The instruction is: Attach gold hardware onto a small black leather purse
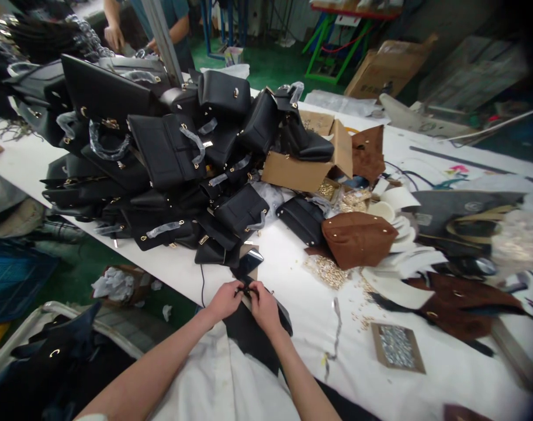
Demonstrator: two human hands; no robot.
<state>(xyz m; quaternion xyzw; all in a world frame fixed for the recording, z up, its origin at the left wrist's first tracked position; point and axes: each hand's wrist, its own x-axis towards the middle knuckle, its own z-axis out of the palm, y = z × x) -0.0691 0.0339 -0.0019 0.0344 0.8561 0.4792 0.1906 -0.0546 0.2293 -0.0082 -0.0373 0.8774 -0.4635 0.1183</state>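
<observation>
Head view, relayed to my remote post, showed me a bin (pixel 111 333) of dark bags (pixel 56 374) at the left, below the worktop's (pixel 310 316) near edge. Black handbags (pixel 161 152) lay heaped across the worktop's left half, several with wrapped handles (pixel 193 142). At the heap's front right corner, a glossy dark panel (pixel 249 263) lay just beyond the hands. I saw the left hand (pixel 225 299) pinching a small dark piece (pixel 246 289) between its fingertips, and the right hand (pixel 265 307) gripping it from the other side; I could not make out what it was. Below them, a black bag (pixel 242 328) lay at the worktop's near edge, close to the white shirt (pixel 209 374). Further right, an open carton (pixel 295 171) sat toward the far edge, gold fittings (pixel 330 272) were scattered by a brown bag (pixel 358 240), and pale strips (pixel 395 283) lay piled past that. Closer to the near edge, a shallow tray (pixel 418 352) held silver fittings (pixel 395 345), with a dark brown bag (pixel 450 314) beyond it to the right.
</observation>
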